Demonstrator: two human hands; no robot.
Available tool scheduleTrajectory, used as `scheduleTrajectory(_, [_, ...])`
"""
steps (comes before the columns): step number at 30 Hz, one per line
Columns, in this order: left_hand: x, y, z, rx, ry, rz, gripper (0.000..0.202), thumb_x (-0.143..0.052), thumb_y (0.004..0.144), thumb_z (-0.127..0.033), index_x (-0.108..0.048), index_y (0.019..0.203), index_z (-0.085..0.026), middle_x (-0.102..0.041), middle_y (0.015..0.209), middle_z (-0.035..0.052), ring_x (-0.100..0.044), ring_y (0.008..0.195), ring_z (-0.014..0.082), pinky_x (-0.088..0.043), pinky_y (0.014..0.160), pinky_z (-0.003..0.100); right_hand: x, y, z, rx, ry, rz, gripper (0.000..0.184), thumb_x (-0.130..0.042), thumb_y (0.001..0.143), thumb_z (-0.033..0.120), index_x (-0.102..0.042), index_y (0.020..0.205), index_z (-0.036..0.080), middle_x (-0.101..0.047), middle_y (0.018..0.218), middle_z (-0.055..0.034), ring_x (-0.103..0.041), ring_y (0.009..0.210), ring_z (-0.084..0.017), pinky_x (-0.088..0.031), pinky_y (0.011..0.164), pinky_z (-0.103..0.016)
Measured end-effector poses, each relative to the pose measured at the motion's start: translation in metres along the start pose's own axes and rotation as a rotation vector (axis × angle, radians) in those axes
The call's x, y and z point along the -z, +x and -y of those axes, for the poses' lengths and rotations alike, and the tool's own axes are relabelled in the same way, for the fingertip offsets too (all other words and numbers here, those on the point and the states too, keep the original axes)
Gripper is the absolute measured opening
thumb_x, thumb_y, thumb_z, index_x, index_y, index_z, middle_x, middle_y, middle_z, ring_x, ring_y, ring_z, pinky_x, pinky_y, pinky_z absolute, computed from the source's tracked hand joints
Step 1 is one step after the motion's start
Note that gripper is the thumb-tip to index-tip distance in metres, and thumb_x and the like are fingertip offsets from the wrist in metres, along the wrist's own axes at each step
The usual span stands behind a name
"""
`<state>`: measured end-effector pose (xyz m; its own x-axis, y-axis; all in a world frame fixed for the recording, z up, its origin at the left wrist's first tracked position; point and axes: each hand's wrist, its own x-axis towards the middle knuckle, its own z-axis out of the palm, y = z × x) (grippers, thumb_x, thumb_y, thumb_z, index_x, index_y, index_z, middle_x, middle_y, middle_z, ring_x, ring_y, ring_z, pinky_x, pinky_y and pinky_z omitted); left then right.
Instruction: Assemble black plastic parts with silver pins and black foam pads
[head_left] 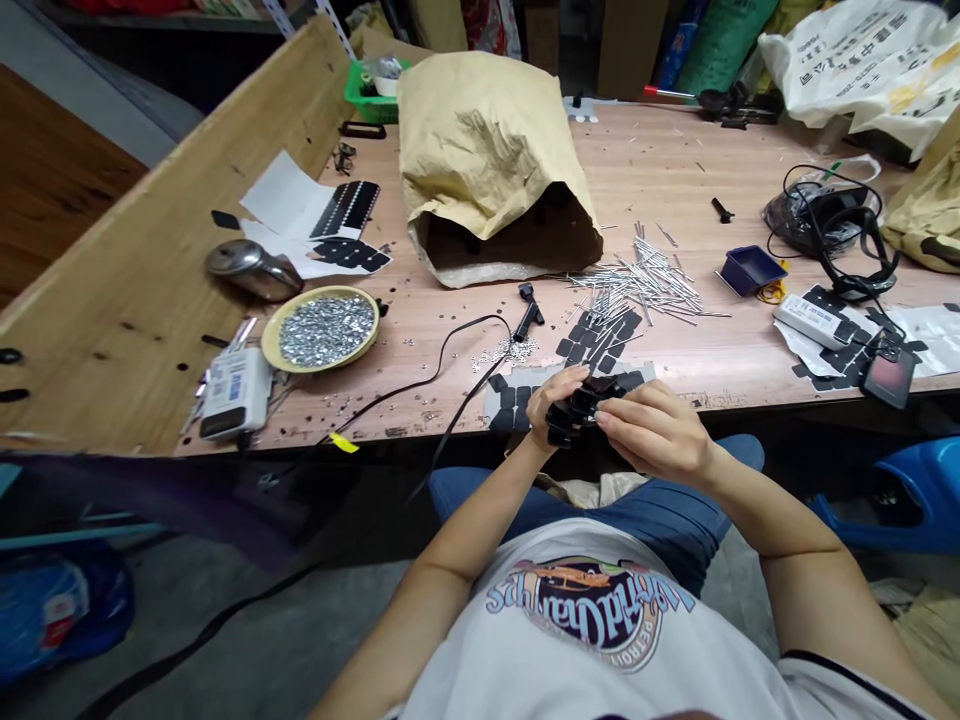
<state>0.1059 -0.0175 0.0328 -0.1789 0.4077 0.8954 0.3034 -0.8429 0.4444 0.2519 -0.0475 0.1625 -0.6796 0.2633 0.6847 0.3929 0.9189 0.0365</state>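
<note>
My left hand (553, 402) is wrapped round a cluster of black plastic parts (574, 412), held just over the table's front edge above my lap. From the other side my right hand (660, 432) meets the parts, its fingers pinched together at them; what sits between those fingertips is too small to make out. Beneath and behind the hands lies a sheet of black adhesive pads (517, 395). Beyond it are a pile of thin metal rods (645, 285), small scattered metal nuts (504, 352) and a black plastic clamp piece (529, 312).
A large brown paper sack (487, 150) lies open toward me. A yellow bowl (268, 345) of small metal pieces stands left, beside a white power strip (236, 392). A black cable (442, 365) crosses the table. At right are a blue box (752, 270) and a black headset (855, 240).
</note>
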Motion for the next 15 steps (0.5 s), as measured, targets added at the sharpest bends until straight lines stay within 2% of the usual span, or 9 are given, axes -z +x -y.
scheduleTrajectory(4, [0.002,0.002,-0.001,-0.037,0.039,0.042,0.024,-0.048,0.089,-0.041,-0.053,0.103,-0.022,-0.072,0.095,0.0053,-0.07,0.091,0.019,-0.06,0.08,0.037,-0.004,-0.005,0.004,-0.004,0.023,0.044,0.02,-0.053,0.085,0.011,-0.062,0.101,0.021,-0.071,0.091,-0.0055,-0.06,0.072,-0.014,-0.05,0.06,-0.03])
scheduleTrajectory(7, [0.002,0.0,0.001,-0.01,0.017,0.056,0.028,-0.051,0.087,-0.044,-0.053,0.105,-0.023,-0.072,0.097,0.0054,-0.07,0.091,0.0204,-0.06,0.079,0.039,-0.007,-0.012,-0.007,-0.115,0.028,0.04,0.025,-0.056,0.086,0.018,-0.06,0.11,0.023,-0.068,0.103,-0.0068,-0.061,0.083,-0.017,-0.052,0.068,-0.033])
scheduleTrajectory(9, [0.0,-0.002,0.003,0.032,-0.033,0.026,0.028,-0.056,0.085,-0.042,-0.053,0.106,-0.024,-0.072,0.098,0.0047,-0.07,0.091,0.0205,-0.06,0.08,0.039,-0.016,-0.022,-0.033,-0.283,-0.012,-0.003,0.024,-0.056,0.087,0.025,-0.06,0.111,0.025,-0.065,0.109,-0.0074,-0.06,0.09,-0.019,-0.051,0.074,-0.037])
scheduleTrajectory(11, [-0.002,-0.003,0.003,0.082,-0.064,-0.011,0.023,-0.059,0.083,-0.034,-0.053,0.104,-0.025,-0.072,0.097,0.004,-0.07,0.092,0.0199,-0.059,0.081,0.038,-0.033,-0.036,-0.072,-0.477,-0.099,-0.022,0.018,-0.05,0.09,0.025,-0.062,0.103,0.024,-0.064,0.103,-0.0078,-0.057,0.092,-0.02,-0.05,0.077,-0.038])
scheduleTrajectory(13, [-0.003,-0.004,0.003,0.129,-0.042,-0.026,0.019,-0.061,0.082,-0.026,-0.054,0.099,-0.024,-0.072,0.094,0.0043,-0.07,0.09,0.0192,-0.059,0.082,0.037,-0.052,-0.052,-0.111,-0.618,-0.155,0.103,0.02,-0.046,0.092,0.026,-0.062,0.084,0.019,-0.064,0.09,-0.0099,-0.055,0.085,-0.018,-0.047,0.073,-0.033])
scheduleTrajectory(15, [-0.003,-0.005,0.003,0.169,-0.014,-0.022,0.016,-0.061,0.08,-0.022,-0.053,0.095,-0.022,-0.073,0.092,0.0054,-0.07,0.088,0.0193,-0.059,0.081,0.036,-0.069,-0.064,-0.14,-0.655,-0.153,0.153,0.03,-0.045,0.092,0.026,-0.055,0.065,0.018,-0.061,0.073,-0.0087,-0.052,0.075,-0.015,-0.044,0.065,-0.028])
